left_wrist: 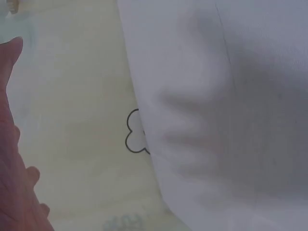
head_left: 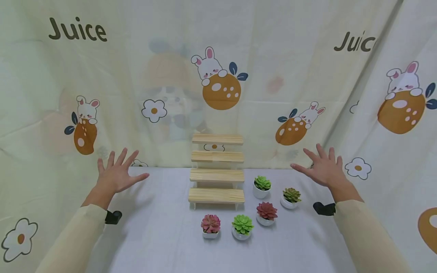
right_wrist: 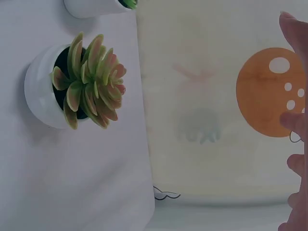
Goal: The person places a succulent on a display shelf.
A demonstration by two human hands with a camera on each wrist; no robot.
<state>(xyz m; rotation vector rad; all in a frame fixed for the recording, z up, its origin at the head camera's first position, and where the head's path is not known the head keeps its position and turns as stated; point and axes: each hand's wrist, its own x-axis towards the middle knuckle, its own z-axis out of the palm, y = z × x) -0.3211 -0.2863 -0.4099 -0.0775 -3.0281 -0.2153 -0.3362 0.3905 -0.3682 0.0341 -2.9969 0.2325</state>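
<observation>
Left hand (head_left: pixel 114 177) and right hand (head_left: pixel 326 171) had fingers spread straight. Five potted plants (head_left: pixel 267 211) sat 3-to-6 o'clock of the wooden stand (head_left: pixel 216 175) in head view; right wrist caught two, left wrist the surface (left_wrist: pixel 168 43) edge plus curtain (left_wrist: pixel 72 96). Open room was at stand's 9 o'clock.

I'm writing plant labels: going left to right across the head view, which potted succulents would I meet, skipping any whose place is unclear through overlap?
Pink succulent → front light-green succulent → dark red succulent → olive-green succulent.
</observation>
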